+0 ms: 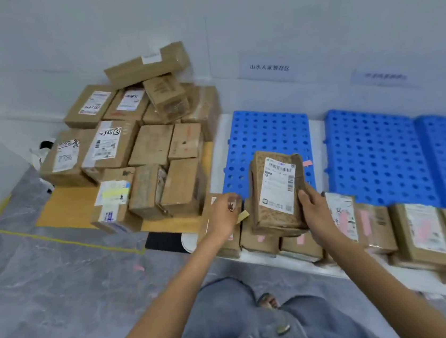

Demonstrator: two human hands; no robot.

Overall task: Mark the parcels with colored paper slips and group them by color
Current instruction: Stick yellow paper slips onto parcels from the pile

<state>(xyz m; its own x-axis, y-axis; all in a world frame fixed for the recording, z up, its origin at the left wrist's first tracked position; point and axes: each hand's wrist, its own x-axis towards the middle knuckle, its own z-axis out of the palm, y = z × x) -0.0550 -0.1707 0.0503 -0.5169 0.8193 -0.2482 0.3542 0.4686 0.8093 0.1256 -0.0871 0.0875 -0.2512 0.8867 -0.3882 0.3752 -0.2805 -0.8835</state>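
My right hand (314,208) grips a brown cardboard parcel (275,190) with a white shipping label, held upright above a row of parcels; a pink slip sticks out at its upper right edge. My left hand (225,214) pinches a small yellow paper slip (243,216) just left of that parcel. Below and to the right lies a row of parcels with pink slips (367,222) along the front of the blue pallets. A heap of brown parcels (146,144) sits at the left on a wooden board; one of them carries a yellow slip (115,193).
Blue perforated plastic pallets (376,157) lie along the white wall, which carries paper signs (268,67). Yellow tape (57,239) marks the grey floor around the wooden board (67,206). A loose pink slip (138,267) lies on the floor. My jeans-clad legs fill the bottom centre.
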